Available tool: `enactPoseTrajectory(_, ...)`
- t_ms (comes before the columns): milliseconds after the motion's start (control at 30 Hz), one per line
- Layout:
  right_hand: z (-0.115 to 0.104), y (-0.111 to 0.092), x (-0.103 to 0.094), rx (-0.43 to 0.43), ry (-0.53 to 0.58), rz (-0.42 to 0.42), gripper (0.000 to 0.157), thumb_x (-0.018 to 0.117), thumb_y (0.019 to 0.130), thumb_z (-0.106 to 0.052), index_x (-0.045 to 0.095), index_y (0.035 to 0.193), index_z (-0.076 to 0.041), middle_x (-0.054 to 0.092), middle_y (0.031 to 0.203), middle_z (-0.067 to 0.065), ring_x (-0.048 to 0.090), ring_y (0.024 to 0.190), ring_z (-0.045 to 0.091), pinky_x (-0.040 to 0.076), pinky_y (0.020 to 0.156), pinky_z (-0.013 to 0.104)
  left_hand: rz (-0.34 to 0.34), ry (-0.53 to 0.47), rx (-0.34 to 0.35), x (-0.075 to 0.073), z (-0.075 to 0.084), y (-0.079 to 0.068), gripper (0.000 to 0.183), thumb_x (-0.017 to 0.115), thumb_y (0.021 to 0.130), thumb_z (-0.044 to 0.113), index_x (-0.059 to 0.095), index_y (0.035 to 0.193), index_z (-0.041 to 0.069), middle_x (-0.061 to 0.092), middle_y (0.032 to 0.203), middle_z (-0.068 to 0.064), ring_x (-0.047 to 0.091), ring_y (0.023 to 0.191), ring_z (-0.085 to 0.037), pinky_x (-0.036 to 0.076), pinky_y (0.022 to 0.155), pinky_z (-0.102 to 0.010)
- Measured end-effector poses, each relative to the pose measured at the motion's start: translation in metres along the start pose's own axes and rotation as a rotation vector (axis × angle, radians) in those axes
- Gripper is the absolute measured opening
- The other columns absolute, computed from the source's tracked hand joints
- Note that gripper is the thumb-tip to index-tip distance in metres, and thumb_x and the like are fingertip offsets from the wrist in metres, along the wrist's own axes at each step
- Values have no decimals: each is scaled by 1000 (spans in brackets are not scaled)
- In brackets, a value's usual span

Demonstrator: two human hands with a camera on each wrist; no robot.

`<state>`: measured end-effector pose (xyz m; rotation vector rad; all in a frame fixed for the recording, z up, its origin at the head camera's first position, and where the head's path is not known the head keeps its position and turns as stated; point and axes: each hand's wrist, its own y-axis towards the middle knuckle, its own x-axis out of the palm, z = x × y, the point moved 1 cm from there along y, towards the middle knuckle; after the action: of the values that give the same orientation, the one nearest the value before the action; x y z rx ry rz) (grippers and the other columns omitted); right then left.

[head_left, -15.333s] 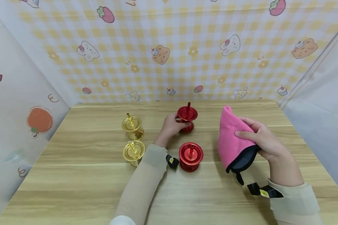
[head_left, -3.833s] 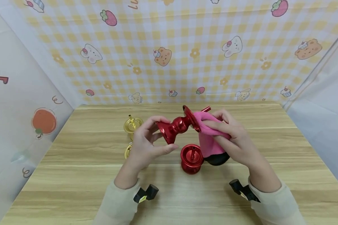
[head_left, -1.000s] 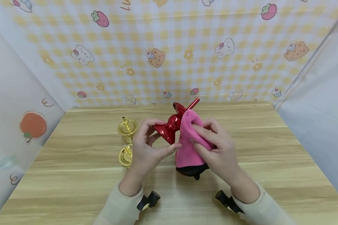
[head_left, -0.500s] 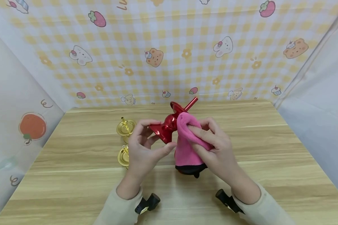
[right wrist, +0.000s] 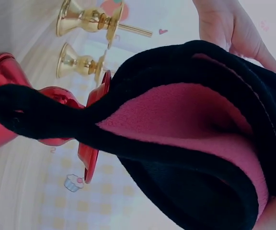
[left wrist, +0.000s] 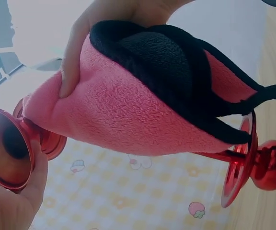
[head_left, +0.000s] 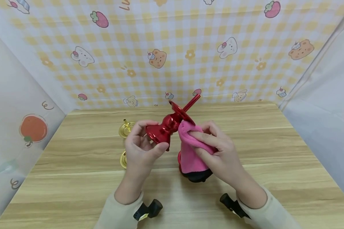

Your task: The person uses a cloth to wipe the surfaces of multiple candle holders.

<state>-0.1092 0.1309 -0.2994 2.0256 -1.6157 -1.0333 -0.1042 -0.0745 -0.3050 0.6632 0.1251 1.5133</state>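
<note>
My left hand (head_left: 140, 154) grips the foot of a red metal candle holder (head_left: 169, 124), raised and tilted with its dish and stem toward the upper right. Its hollow base (left wrist: 14, 143) shows in the left wrist view. My right hand (head_left: 220, 154) pinches a folded pink cleaning cloth (head_left: 192, 156) with black trim. The cloth's upper fold lies against the underside of the dish. Beneath it stands a second red candle holder (head_left: 180, 160), mostly hidden by the cloth in the head view; the right wrist view shows its foot (right wrist: 4, 112).
Two gold candle holders, a far one (head_left: 125, 129) and a near one (head_left: 123, 159), stand left of centre, partly behind my left hand. The wooden table (head_left: 275, 152) meets a yellow checked curtain (head_left: 206, 70) at the back, with white sheets on both sides.
Fifteen seconds ago the red candle holder stood on the table in my left hand's grasp. In the last second it shifted left and turned, while the cloth slid lower, beneath its dish.
</note>
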Motion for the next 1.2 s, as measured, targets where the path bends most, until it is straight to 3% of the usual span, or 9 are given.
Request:
enactPoseTrajectory(100, 2, 0, 1, 4, -2, -8, 32, 70, 80, 14, 75, 107, -2, 63, 101, 9, 59, 91, 12, 54, 67, 18, -9, -53, -18, 1, 0, 0, 57, 90, 70, 40, 62, 110, 10, 63, 101, -2, 68, 91, -11, 60, 78, -21)
enactPoseTrajectory(233, 5, 0, 1, 23, -6, -18, 27, 69, 82, 13, 75, 104, 0, 63, 101, 7, 58, 91, 10, 53, 67, 17, -103, -133, -47, 4, 0, -2, 53, 89, 73, 35, 63, 111, 9, 63, 104, -2, 67, 91, -11, 60, 77, -21)
enactPoseTrajectory(367, 6, 1, 2, 72, 41, -14, 24, 68, 83, 14, 75, 102, 1, 63, 102, 8, 59, 98, 10, 55, 74, 17, -179, -105, -16, 10, 1, -5, 51, 89, 74, 30, 62, 113, 11, 65, 108, 0, 64, 93, -8, 59, 77, -17)
enactPoseTrajectory(600, 2, -2, 4, 156, 119, -21, 32, 68, 85, 9, 73, 115, 0, 67, 105, 11, 61, 83, 11, 54, 54, 24, -116, -8, 116, 10, 6, -4, 56, 89, 74, 30, 60, 116, 8, 64, 109, -2, 64, 97, -11, 61, 78, -22)
enactPoseTrajectory(833, -1, -4, 6, 210, 163, 2, 34, 67, 85, 11, 70, 118, 3, 65, 105, 4, 62, 88, 12, 57, 61, 23, -107, 147, 178, 8, 7, -3, 69, 87, 75, 28, 51, 116, -14, 63, 113, -1, 64, 100, -14, 61, 82, -25)
enactPoseTrajectory(1000, -3, -5, 10, 153, 143, 21, 31, 68, 84, 12, 73, 113, 3, 63, 99, 7, 61, 81, 12, 57, 58, 24, -81, 252, 233, 7, 8, -3, 72, 88, 74, 27, 50, 116, -17, 61, 115, -2, 65, 99, -14, 60, 84, -24)
enactPoseTrajectory(1200, -3, -6, 17, 44, 52, 55, 34, 72, 81, 11, 74, 112, -2, 60, 95, 8, 56, 79, 11, 50, 55, 20, -49, 318, 249, 8, 9, -3, 71, 88, 73, 28, 51, 117, -15, 61, 114, -5, 66, 98, -14, 60, 85, -26)
